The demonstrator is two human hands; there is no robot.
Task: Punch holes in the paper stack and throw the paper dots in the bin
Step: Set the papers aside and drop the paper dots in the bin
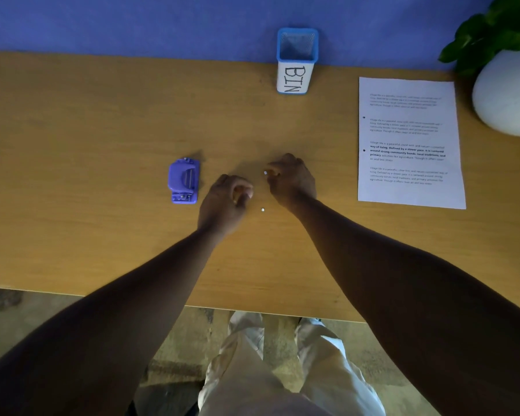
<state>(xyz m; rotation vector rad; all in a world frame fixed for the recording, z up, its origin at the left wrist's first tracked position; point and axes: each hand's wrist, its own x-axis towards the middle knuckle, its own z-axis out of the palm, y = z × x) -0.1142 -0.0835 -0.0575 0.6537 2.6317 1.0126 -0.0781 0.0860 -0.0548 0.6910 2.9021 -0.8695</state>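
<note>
Wooden desk with light oak-tone grain stands flush against a blue-violet wall. A leafy green plant in a round white pot sits at the far right corner. Light is dim (colours muted); mottled brownish floor shows below the desk's near edge.

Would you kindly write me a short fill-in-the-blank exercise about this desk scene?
1. The blue mesh cup at the back of the table is labelled ____.
2. The purple hole punch lies beside the ____ hand.
3. The printed paper stack shows ____ punched holes along its left edge.

Missing words: BIN; left; two
</note>
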